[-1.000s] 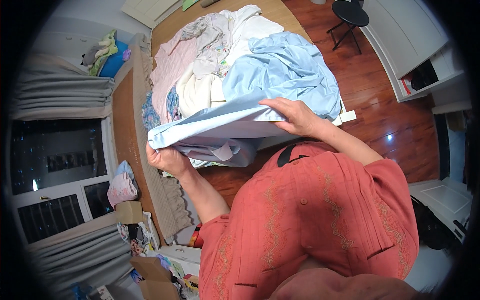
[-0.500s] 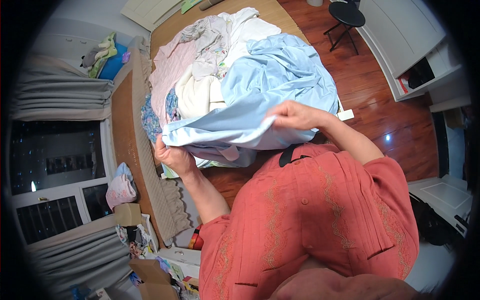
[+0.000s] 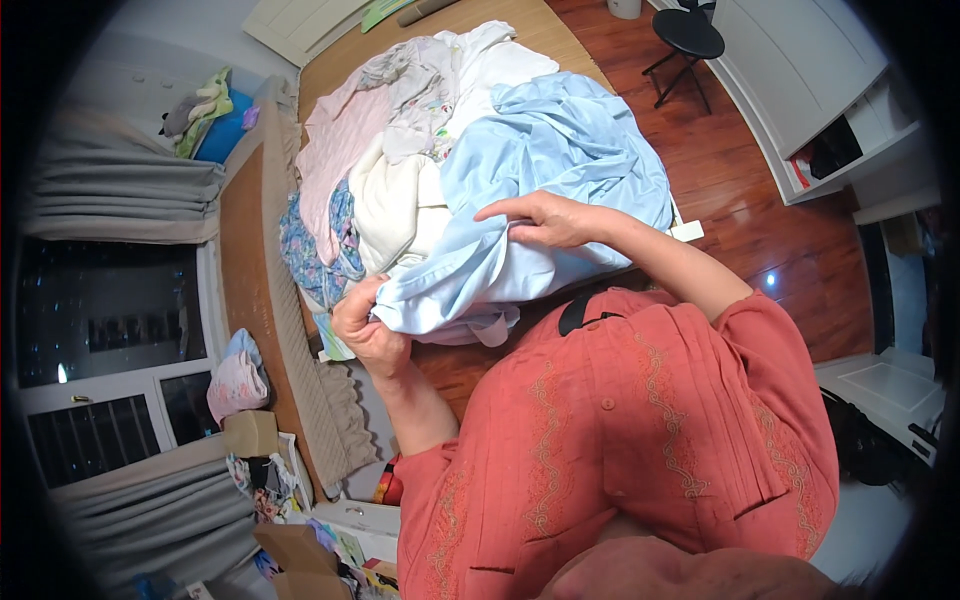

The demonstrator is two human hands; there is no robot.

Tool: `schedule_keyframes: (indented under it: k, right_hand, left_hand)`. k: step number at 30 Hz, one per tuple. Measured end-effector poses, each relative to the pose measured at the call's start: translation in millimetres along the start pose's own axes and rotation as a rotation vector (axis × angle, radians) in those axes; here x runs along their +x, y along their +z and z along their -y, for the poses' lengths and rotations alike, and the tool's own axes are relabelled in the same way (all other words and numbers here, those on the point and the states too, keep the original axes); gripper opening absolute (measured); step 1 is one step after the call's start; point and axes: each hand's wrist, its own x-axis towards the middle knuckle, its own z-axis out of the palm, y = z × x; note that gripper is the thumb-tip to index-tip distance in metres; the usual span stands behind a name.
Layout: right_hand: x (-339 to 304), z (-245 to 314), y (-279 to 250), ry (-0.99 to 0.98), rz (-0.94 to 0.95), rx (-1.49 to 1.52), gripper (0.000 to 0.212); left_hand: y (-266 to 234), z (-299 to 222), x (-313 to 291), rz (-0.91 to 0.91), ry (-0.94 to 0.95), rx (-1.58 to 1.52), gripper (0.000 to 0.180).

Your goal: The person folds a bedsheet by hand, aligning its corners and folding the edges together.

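A large light blue sheet (image 3: 570,140) lies crumpled over the near right part of the bed, its near edge raised toward me. Thumb and fingers of my left hand (image 3: 372,325) are closed on a corner of it, at the bed's near left. My right hand (image 3: 550,218) holds the sheet's edge farther right; its index finger stretches out over the cloth while the other fingers curl in. Between the two hands the fabric sags in loose folds. Beside it lie a cream blanket (image 3: 385,205) and a blue floral cloth (image 3: 318,250).
Pink quilted bedding (image 3: 335,140) and white bedding (image 3: 490,55) are heaped farther back on the bed. A bed mat (image 3: 575,45) shows at the far end. To the right stands a black stool (image 3: 688,35) on the wooden floor. An open cardboard box (image 3: 300,560) sits lower left.
My left hand has moved right and slightly down with the corner, bringing it nearer my right hand. My right hand has shifted slightly left, its index finger now extended. The stretched edge has slackened.
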Motion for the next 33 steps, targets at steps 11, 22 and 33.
schedule_keyframes:
  k: [11,22,33]
  right_hand:
    - [2.8,-26.9,-10.1,-0.018,-0.084,0.007,0.019]
    - [-15.4,-21.0,-31.7,0.144,-0.153,-0.008,0.018]
    - [-85.4,-81.5,-127.3,0.324,-0.991,-0.131,0.016]
  left_hand:
    - [-24.0,10.8,-2.9,0.055,-0.095,0.142,0.019]
    - [-12.2,44.8,10.6,0.022,-0.188,0.201,0.006]
    - [-98.8,105.9,1.3,0.244,-0.521,0.722,0.024]
